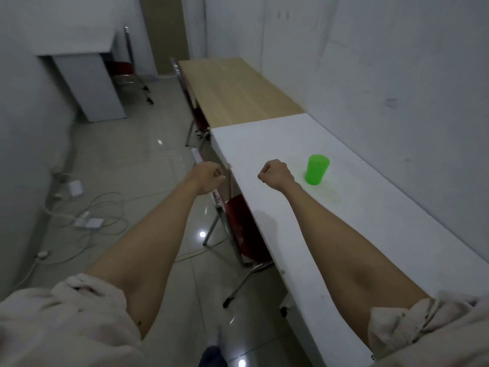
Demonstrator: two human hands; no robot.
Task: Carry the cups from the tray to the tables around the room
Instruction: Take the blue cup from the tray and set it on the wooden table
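The left hand (209,176) hangs out over the floor, its fingers curled into a loose fist with nothing in it. Beyond and to the left of it a grey desk (87,83) stands against the far wall, and no cup shows on the part in view. Below that hand, cables and power strips (84,221) lie on the tiles, and a red chair (238,229) is tucked beside the white worktop (344,234), between the two forearms.

The right hand (277,173) is over the white worktop, also balled up and empty. Just to its right a green cup (316,169) stands on that worktop, apart from the fingers, mouth seemingly downward though the blur makes this uncertain. Past both hands, the wooden worktop (238,94) abuts the white one and carries nothing.

So one cup appears delivered and let go. The tray is out of view, so how many cups remain cannot be told; the wooden worktop and grey desk likely await theirs.
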